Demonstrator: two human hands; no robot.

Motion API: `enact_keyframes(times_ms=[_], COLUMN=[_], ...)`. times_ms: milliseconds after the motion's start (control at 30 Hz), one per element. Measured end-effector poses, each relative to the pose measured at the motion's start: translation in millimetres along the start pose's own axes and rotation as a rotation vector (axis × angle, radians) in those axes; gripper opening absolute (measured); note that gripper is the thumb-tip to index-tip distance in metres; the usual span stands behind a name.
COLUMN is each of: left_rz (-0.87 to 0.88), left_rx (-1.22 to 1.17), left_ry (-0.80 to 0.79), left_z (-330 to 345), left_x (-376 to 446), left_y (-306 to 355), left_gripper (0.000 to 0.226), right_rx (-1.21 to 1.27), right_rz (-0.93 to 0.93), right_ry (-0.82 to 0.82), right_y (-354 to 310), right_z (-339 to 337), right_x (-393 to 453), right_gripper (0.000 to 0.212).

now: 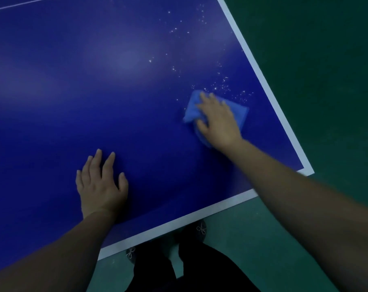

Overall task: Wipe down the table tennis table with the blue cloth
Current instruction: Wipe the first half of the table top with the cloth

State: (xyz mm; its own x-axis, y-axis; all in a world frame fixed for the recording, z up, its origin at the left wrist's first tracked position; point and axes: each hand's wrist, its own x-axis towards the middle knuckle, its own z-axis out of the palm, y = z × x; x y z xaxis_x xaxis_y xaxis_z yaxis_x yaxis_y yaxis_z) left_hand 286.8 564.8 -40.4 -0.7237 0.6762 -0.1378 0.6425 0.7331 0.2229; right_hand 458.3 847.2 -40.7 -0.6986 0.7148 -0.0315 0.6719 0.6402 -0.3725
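Blue cloth (216, 114) is laid flat on table tennis table (94, 81), near right edge, just short of white border line (261, 74). Cloth is pressed down by right hand (218, 121), fingers spread and fairly straight, thumb at cloth's near-left fold; no curled grasp is seen. Left hand (101, 184) is rested flat on tabletop near near edge, fingers straight, nothing held. White specks (221, 85) are scattered just beyond cloth, toward far right. Green floor (326, 60) is seen at right.

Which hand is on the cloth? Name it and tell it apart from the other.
The right hand: it presses the blue cloth near the table's right edge. The left hand lies flat on bare table, touching no cloth.
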Motion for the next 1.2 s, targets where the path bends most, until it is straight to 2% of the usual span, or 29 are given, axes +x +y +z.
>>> enact_keyframes(times_ms=[100,133,167,200,333,400,433,500,567,600,633,700,767,833,900,967,1033,1100,1200], left_rz=[0.001,0.0,0.0,0.001,0.0,-0.003,-0.001,-0.001,-0.003,-0.003,-0.002,-0.004,-0.009,-0.007,-0.002,-0.001,-0.005,-0.008,-0.008], left_rx=[-0.001,-0.002,0.0,0.0,-0.003,0.0,0.002,-0.001,-0.003,-0.003,-0.002,0.003,0.007,0.007,0.01,0.014,0.016,0.015,0.009], left_ry=[-0.012,-0.012,-0.012,-0.012,-0.015,-0.018,-0.017,-0.018,-0.017,-0.015,-0.017,-0.025,-0.03,-0.024,-0.026,-0.027,-0.031,-0.035,-0.033], left_z=[-1,-1,-1,-1,1,1,2,1,1,1,1,0,-1,-1,-2,-2,-2,-3,-3], left_x=[0,1,1,1,1,1,2,2,2,2,2,2,2,2,2,1,1,1,2], left_y=[1,1,1,0,-1,-2,-2,-3,-2,-1,-1,0,0,0,1,2,2,2,2], left_gripper=[0.065,0.065,0.065,0.065,0.066,0.067,0.067,0.067,0.067,0.067,0.068,0.068,0.068,0.069,0.069,0.069,0.069,0.07,0.07], right_rx=[0.042,0.061,0.06,0.048,0.037,0.008,0.004,0.052,0.099,0.113,0.11,0.084,0.061,0.023,0.024,0.041,-0.01,-0.006,0.043], right_rz=[0.392,0.495,0.52,0.458,-0.025,-0.046,0.018,0.262,0.486,0.521,0.483,0.267,0.032,-0.056,0.057,0.306,0.465,0.327,-0.059], right_ry=[0.194,0.247,0.269,0.254,0.015,-0.012,0.015,0.141,0.273,0.304,0.299,0.181,0.046,-0.013,0.043,0.17,0.233,0.182,-0.018], right_y=[25,18,4,-13,-53,-40,-29,-5,-8,-19,-33,-54,-56,-41,-19,-5,-20,-47,-69], right_z=[-10,-7,0,8,24,16,10,2,4,10,17,30,26,17,5,3,13,28,31], right_x=[5,-4,-14,-23,-5,28,40,43,20,6,-6,-13,10,45,67,63,40,21,35], right_gripper=[0.041,0.04,0.041,0.043,0.043,0.045,0.046,0.044,0.042,0.043,0.045,0.044,0.042,0.044,0.045,0.044,0.045,0.047,0.044])
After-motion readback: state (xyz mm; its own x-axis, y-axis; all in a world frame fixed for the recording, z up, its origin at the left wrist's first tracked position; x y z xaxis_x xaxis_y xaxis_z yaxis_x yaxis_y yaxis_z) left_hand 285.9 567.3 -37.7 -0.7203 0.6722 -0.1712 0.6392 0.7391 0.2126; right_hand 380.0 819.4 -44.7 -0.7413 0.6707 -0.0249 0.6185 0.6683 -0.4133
